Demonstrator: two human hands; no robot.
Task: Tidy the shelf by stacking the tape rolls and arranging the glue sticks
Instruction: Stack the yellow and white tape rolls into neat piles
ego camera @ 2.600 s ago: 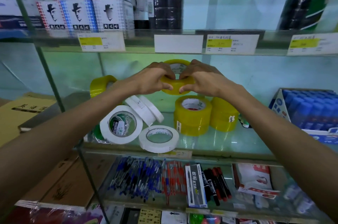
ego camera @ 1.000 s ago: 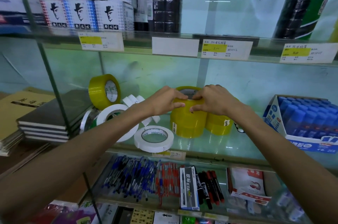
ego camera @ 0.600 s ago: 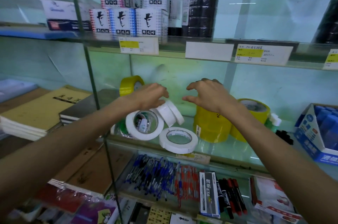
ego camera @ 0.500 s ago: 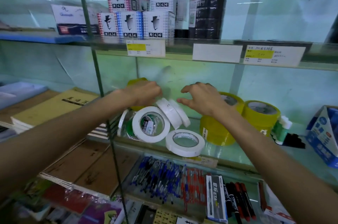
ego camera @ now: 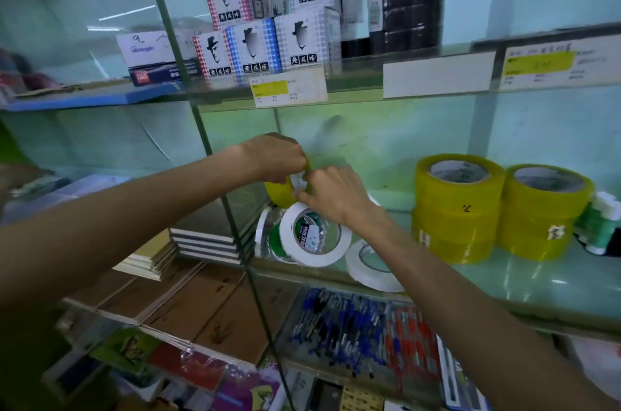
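Overall, a glass shelf (ego camera: 537,279) runs across a turquoise-walled display, divided by a slanted glass partition (ego camera: 215,175) at 9 o'clock. On the shelf above, at 12 o'clock, stand printed cartons (ego camera: 255,51) behind price labels (ego camera: 289,91). The shelf below, at 6 o'clock, holds loose blue and red pens (ego camera: 339,320). Stacked notebooks (ego camera: 205,236) lie beyond the partition.

At centre, a yellow tape roll (ego camera: 280,190) stands on edge. The left grip (ego camera: 272,158) is curled over its top; the right grip (ego camera: 336,195) pinches its core rim. Just below, a white tape roll (ego camera: 319,261) leans upright. At 5 o'clock of it a flat white roll (ego camera: 366,276) lies partly hidden by the right forearm. Two yellow tape stacks (ego camera: 457,219) (ego camera: 541,222) stand side by side at 3 o'clock, with green-and-white bottles (ego camera: 601,225) just beside them.
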